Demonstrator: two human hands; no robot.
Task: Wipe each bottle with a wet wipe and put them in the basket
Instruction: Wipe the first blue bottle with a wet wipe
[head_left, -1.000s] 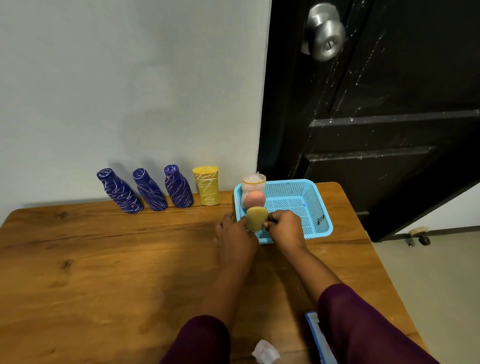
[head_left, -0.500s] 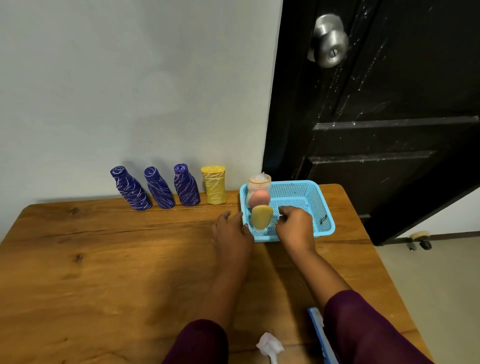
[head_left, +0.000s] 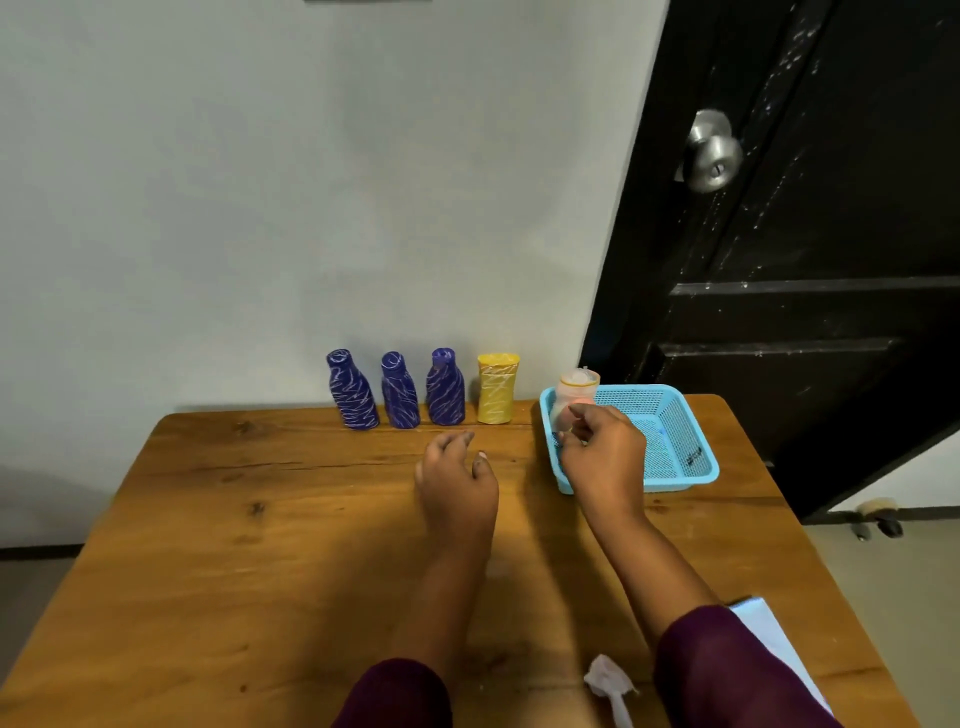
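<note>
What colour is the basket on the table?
Light blue mesh basket, seen clearly in the head view.

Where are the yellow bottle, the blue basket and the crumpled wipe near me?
yellow bottle (head_left: 497, 389), head view, middle of its body.
blue basket (head_left: 704, 457), head view, right wall.
crumpled wipe (head_left: 607, 678), head view, its bunched centre.

Three blue bottles (head_left: 352, 391) (head_left: 400, 392) (head_left: 445, 388), one yellow bottle (head_left: 497, 388), one pink bottle (head_left: 575, 387), one blue basket (head_left: 675, 415), one crumpled wipe (head_left: 608, 682), two hands (head_left: 457, 480) (head_left: 602, 457)
</note>
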